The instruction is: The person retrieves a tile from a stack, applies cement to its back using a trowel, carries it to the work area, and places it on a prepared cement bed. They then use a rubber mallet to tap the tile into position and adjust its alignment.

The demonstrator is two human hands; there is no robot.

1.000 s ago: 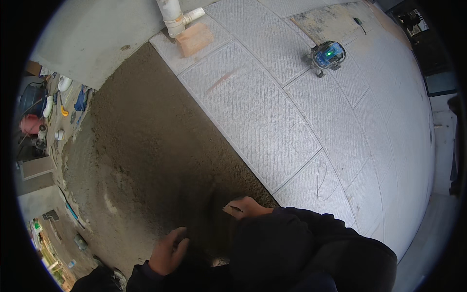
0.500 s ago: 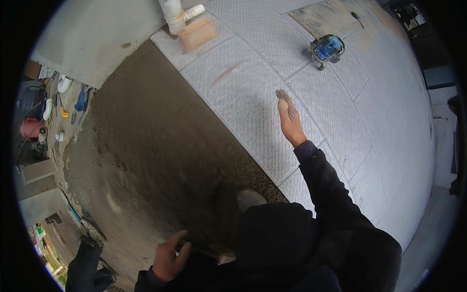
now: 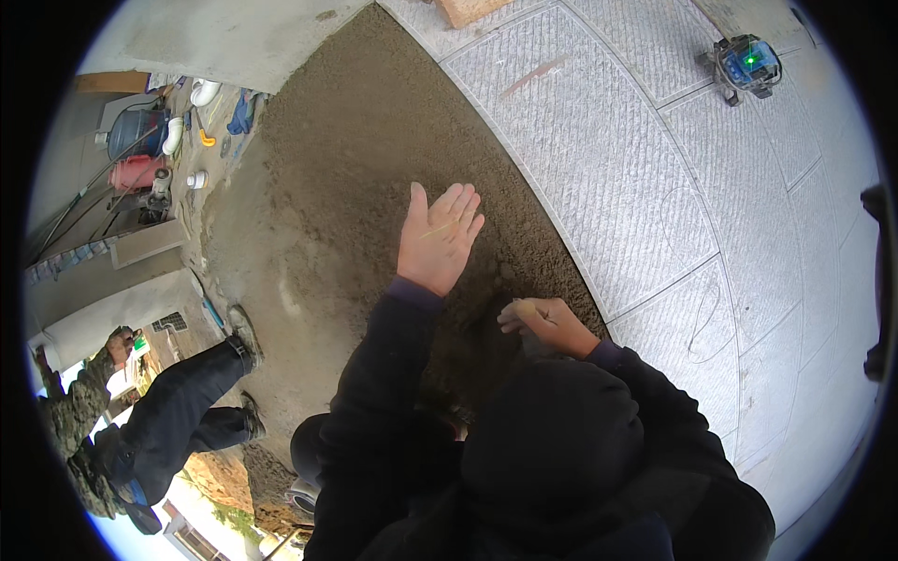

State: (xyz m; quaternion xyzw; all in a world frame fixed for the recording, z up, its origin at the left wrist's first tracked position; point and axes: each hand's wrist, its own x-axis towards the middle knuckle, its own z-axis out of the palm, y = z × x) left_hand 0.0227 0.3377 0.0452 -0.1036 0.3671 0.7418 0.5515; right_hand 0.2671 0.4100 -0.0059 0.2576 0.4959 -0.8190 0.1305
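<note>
My left hand (image 3: 438, 241) is raised over the damp grey-brown mortar bed (image 3: 346, 178), palm turned up and fingers stretched out. Nothing lies in it; a thin yellowish line crosses the palm. Lower and to the right, my right hand (image 3: 550, 327) hovers near the edge where the mortar meets the paving, its fingers pointing left and slightly bent, with no object visible in them. Beside the bed, pale grey ribbed stone tiles (image 3: 580, 140) stretch off to the right. Dark sleeves and a dark hood hide the nearest part of the bed.
A blue laser level (image 3: 748, 64) with a green light stands on the far-right tiles. A tan block (image 3: 468, 9) lies at the top edge. Pipe fittings (image 3: 173, 136), a yellow-handled tool (image 3: 205, 137) and a red container (image 3: 137, 172) sit at left. A person in dark trousers (image 3: 192, 393) stands lower left.
My left hand has risen from the lower edge to over the mortar and opened out. My right hand has drawn back from above the tiles toward me. The view has shifted left.
</note>
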